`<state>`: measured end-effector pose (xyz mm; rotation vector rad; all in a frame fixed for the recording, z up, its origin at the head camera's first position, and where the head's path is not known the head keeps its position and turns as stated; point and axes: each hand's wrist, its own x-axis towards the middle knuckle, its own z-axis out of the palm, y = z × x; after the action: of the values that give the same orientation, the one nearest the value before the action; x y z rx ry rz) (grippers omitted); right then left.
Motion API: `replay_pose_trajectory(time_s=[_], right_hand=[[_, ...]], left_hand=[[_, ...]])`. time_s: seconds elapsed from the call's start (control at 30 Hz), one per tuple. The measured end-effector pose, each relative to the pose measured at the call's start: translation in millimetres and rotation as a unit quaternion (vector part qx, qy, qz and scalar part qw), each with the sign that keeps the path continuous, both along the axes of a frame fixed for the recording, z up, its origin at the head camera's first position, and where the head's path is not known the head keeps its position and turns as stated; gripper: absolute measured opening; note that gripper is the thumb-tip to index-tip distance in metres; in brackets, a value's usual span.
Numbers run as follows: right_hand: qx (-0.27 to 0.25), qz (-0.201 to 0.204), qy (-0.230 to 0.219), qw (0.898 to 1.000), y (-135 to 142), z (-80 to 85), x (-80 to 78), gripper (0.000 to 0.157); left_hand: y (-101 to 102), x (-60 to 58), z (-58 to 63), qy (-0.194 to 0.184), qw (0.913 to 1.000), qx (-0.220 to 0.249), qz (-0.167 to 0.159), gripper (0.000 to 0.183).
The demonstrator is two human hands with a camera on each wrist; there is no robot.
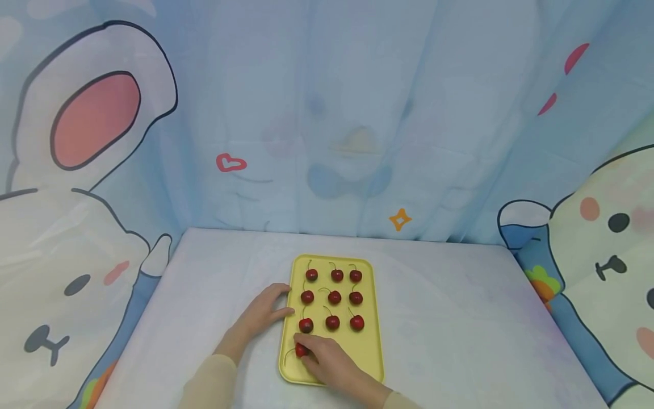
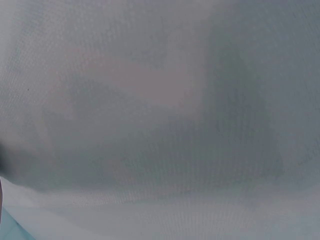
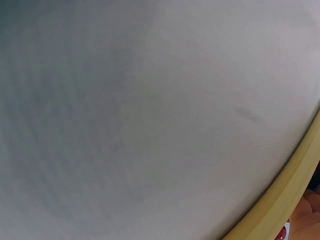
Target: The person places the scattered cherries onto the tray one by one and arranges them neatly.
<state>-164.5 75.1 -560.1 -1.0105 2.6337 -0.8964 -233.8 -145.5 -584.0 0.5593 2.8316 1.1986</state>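
A yellow tray [image 1: 352,358] lies on the table, holding several dark red cherries with stems set out in rows of three. At its front left corner my right hand [image 1: 329,359] pinches a cherry [image 1: 301,350] between thumb and fingers, its stem pointing down to the left. My left hand [image 1: 265,311] rests at the tray's left rim, fingers and thumb spread along the edge. Just beyond the right hand sits the nearest row, with a cherry [image 1: 306,325] at its left end. In the right wrist view, the yellow tray rim [image 3: 280,200] crosses the lower right corner.
White cloth [image 1: 439,318] covers the table on both sides of the tray. A pale blue curtain [image 1: 347,113] with cartoon animals hangs behind and at both sides. The left wrist view shows mostly blurred pale cloth [image 2: 150,150].
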Motion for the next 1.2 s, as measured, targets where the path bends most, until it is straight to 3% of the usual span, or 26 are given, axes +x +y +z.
replay_pose_trajectory(time_s=[0.57, 0.87, 1.03, 1.2], right_hand=[[0.005, -0.002, 0.008, 1.0, 1, -3.1, 0.5, 0.038], [0.011, -0.004, 0.0, 1.0, 6, 4.4, 3.8, 0.043], [0.007, -0.016, -0.006, 1.0, 14, 9.8, 7.1, 0.044], [-0.026, -0.053, -0.016, 0.998, 28, 12.7, 4.8, 0.04]], left_hand=[[-1, -0.7, -1.2, 0.01, 0.9999, -0.004, -0.007, 0.053], [0, -1.0, -0.6, 0.012, 0.9999, -0.003, -0.007, 0.053], [-1, -1.5, -2.3, 0.01, 0.9999, -0.002, -0.008, 0.053], [0, -1.2, -4.3, 0.006, 1.0, -0.005, -0.005, 0.054]])
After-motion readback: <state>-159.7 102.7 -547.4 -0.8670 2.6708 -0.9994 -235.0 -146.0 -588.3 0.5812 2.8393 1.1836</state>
